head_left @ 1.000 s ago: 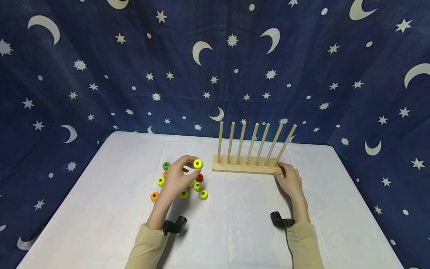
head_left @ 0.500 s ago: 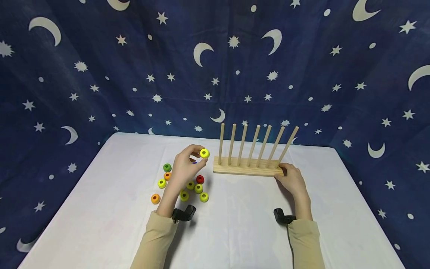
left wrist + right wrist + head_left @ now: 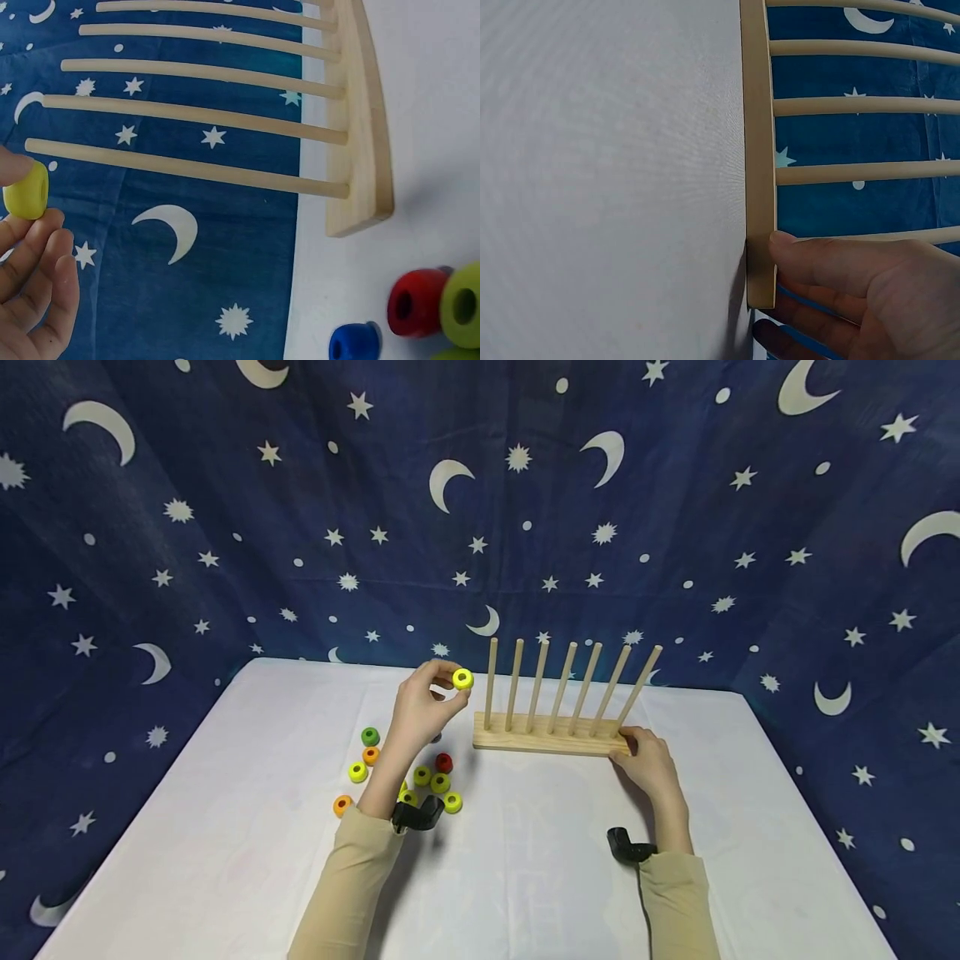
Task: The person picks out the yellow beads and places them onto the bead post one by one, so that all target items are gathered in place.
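Note:
My left hand (image 3: 423,703) pinches a yellow bead (image 3: 462,679) between thumb and fingertips, raised above the table. In the left wrist view the bead (image 3: 27,192) stands near the tip of the closest peg (image 3: 187,169). A wooden pegboard (image 3: 547,742) with several upright pegs lies toward the back of the table, all its pegs bare. My right hand (image 3: 648,762) grips the right end of its base; in the right wrist view the thumb lies along one side of the base (image 3: 760,187) and the fingers are partly hidden behind it.
Loose beads lie left of the pegboard: a green one (image 3: 370,737), an orange one (image 3: 342,805), a red one (image 3: 444,763) and several yellow-green ones (image 3: 452,802). The left wrist view shows a blue bead (image 3: 354,342). A starry curtain (image 3: 480,510) hangs behind the table.
My left hand has lifted the yellow bead up and to the right, from over the loose beads to beside the top of the leftmost peg. My right hand stays on the base.

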The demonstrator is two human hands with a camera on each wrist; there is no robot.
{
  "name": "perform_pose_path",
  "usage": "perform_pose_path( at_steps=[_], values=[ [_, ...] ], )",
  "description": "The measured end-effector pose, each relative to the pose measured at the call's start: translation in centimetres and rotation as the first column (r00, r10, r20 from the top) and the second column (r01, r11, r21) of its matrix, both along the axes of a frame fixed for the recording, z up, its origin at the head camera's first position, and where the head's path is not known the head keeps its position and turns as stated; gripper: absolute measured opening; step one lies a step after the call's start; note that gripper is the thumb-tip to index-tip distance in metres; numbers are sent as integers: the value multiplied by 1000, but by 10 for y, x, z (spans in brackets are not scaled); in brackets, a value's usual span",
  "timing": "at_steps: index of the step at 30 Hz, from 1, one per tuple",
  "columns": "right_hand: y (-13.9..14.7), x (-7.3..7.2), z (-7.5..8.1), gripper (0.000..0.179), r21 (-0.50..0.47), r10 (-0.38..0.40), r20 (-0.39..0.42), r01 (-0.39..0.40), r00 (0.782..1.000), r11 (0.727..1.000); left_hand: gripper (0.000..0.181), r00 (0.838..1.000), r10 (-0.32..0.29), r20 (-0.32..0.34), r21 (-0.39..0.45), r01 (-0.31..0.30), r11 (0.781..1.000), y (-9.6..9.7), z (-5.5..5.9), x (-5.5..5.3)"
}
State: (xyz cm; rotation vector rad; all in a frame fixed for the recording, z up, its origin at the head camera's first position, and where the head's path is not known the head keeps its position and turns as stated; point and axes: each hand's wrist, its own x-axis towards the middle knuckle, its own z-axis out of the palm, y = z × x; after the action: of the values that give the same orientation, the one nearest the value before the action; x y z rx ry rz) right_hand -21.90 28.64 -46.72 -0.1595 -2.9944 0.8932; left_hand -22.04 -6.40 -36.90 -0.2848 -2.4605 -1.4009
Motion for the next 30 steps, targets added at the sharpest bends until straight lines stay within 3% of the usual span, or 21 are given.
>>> perform_pose_path(
  at_steps=[11,30],
  values=[
    [-1,-1,-2,54,4,-12,-19,12,1000,1000,29,996,18,-87,56,-13,998,10,15,-13],
    [-2,-1,-2,55,-31,-38,-17,37,999,999,28,988,26,-151,128,-7,992,30,32,-30]
  ],
)
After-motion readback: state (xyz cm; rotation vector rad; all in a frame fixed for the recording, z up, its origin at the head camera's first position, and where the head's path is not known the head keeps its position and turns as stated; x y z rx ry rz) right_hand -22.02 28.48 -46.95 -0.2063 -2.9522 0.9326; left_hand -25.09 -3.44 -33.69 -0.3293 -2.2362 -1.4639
